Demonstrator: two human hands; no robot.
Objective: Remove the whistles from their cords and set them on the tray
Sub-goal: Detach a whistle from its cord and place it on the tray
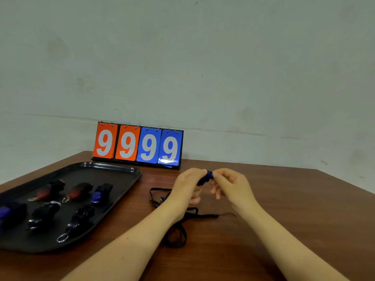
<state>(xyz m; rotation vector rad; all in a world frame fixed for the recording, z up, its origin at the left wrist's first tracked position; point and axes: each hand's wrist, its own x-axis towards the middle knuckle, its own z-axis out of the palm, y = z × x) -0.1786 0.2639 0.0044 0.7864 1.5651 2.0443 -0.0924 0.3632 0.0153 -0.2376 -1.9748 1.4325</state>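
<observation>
Over the brown tabletop point(284, 199), both hands point(209, 185) pinch a blue whistle point(206, 177); steadying it should ease ring removal.

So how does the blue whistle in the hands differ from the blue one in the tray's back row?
The held blue whistle is up off the table, pinched between the left hand and right hand; the tray's blue whistle lies untouched on the black tray. The held one is mostly hidden by fingers; the tray one shows in full. Both are dark blue.
</observation>
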